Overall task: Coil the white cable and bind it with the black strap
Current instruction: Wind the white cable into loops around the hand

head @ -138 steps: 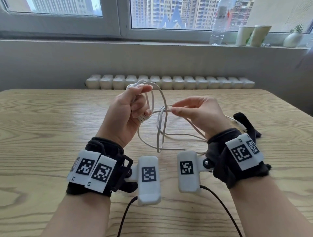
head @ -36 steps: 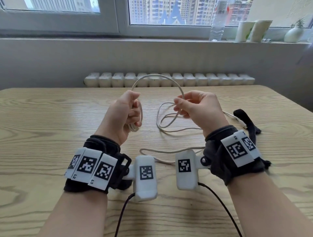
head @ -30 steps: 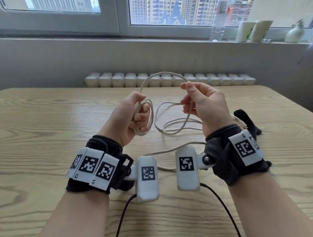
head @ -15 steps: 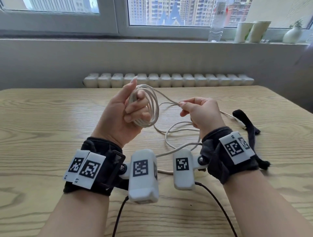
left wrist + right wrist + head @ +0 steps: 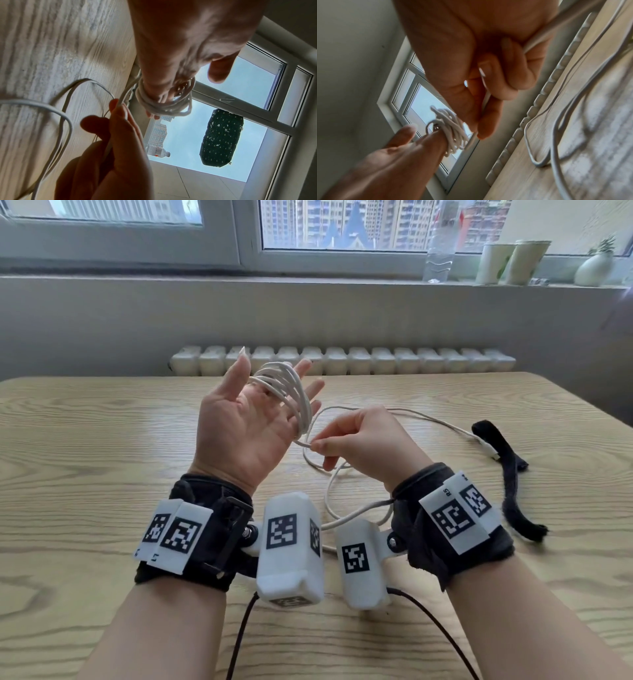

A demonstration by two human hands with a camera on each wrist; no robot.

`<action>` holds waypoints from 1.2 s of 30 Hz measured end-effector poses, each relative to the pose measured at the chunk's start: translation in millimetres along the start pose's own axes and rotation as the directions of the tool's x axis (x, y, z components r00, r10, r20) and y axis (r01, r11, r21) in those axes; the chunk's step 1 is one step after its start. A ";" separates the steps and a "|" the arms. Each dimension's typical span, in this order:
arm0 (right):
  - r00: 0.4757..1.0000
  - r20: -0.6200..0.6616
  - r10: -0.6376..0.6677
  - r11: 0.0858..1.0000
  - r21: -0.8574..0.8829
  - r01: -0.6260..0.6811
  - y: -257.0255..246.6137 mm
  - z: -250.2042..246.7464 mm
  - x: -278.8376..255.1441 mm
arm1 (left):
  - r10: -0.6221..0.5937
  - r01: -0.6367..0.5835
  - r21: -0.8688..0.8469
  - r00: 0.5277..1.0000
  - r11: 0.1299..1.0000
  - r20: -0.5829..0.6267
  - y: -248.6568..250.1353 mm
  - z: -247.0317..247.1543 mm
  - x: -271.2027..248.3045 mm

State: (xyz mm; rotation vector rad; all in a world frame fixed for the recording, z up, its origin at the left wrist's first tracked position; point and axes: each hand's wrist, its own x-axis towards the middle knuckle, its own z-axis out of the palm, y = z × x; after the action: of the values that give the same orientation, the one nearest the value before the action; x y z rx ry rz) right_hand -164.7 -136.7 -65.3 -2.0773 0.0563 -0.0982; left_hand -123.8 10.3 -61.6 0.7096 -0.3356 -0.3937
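The cable (image 5: 356, 508) looks like smooth white plastic with a slight sheen, both where it loops round my fingers (image 5: 310, 386) and where it trails over the table (image 5: 85, 440). That table shows pale wood grain with a matt, even finish. The strap (image 5: 510, 474) is black cloth, fuzzy and dull. My wristbands (image 5: 205, 508) are dark fabric carrying smooth white plastic blocks (image 5: 291, 549) with printed squares.

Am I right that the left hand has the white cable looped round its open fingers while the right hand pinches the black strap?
Not quite: the right hand pinches the white cable, as the head view shows. The black strap lies untouched on the table.
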 end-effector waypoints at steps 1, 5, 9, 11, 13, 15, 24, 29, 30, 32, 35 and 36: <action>1.000 0.008 -0.008 1.000 0.005 0.008 -1.7 -0.9 -1.0 | 0.006 -0.006 0.006 1.000 1.000 -0.016 0.0 0.2 -0.1; 0.998 0.050 -0.043 0.999 -0.002 0.043 -5.9 -4.8 -3.9 | 0.015 -0.013 0.044 0.999 0.999 -0.047 -0.9 2.5 0.4; 0.994 0.078 -0.077 0.997 -0.009 0.078 -8.3 -7.8 -5.5 | 0.001 0.009 0.126 0.997 0.992 -0.079 -1.9 3.4 2.2; 0.993 0.064 -0.095 0.995 0.012 0.094 -10.3 -11.3 -6.7 | -0.006 0.021 0.153 0.995 0.988 -0.096 -1.4 3.4 2.2; 0.992 0.055 -0.112 0.993 0.054 0.109 -12.4 -16.1 -8.4 | -0.020 0.040 0.192 0.994 0.981 -0.107 -0.4 3.4 1.9; 0.989 0.059 -0.135 0.988 0.084 0.130 -14.8 -19.4 -10.6 | -0.037 0.061 0.226 0.993 0.972 -0.110 0.2 4.2 1.3; 0.982 0.055 -0.178 0.966 0.199 0.164 -20.9 -22.5 -16.1 | -0.136 0.160 0.352 0.987 0.922 -0.091 -0.7 4.4 0.4; 0.979 0.054 -0.198 0.951 0.254 0.178 -20.7 -22.5 -16.2 | -0.138 0.184 0.515 0.982 0.837 -0.126 -6.4 2.2 2.1; 0.979 0.055 -0.198 0.947 0.270 0.176 -20.7 -22.7 -16.1 | -0.143 0.188 0.537 0.982 0.823 -0.125 -7.4 1.6 2.5; 0.979 0.058 -0.195 0.938 0.301 0.169 -20.8 -23.3 -16.1 | -0.159 0.196 0.562 0.981 0.804 -0.115 -8.3 0.3 3.5; 0.978 0.067 -0.196 0.929 0.333 0.163 -20.8 -23.2 -16.5 | -0.167 0.202 0.613 0.979 0.764 -0.114 -8.4 0.0 3.9; 0.977 0.072 -0.199 0.929 0.332 0.165 -21.0 -22.6 -16.7 | -0.160 0.194 0.636 0.981 0.747 -0.111 -8.7 0.1 3.7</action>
State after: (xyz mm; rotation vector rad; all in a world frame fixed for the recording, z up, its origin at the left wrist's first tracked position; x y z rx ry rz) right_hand -183.4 -144.7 -36.8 -1.7493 -0.2061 -0.1047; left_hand -122.7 2.5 -66.9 1.4436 -0.3593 -0.4420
